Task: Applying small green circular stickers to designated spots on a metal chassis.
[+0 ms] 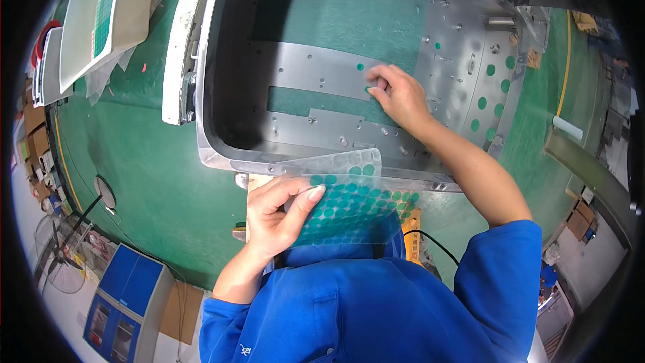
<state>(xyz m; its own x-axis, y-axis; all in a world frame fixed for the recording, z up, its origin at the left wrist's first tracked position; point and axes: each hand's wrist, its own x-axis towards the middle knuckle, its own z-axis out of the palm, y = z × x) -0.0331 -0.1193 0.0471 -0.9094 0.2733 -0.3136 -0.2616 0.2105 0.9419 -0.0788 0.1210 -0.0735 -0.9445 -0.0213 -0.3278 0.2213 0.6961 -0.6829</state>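
Green dots (369,170) covered the sheet (349,218) we gripped in our left hand (274,220), and farther out our right hand (403,99) seemed to pinch one loose dot (369,89) over the metal box (302,60), where we judged a light edge hold best.

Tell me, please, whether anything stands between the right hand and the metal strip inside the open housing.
Nothing visible does: the right hand, a green dot sticker at its thumb tip, is over the metal strip inside the open housing. The left hand holds the sticker sheet by the housing's near side.
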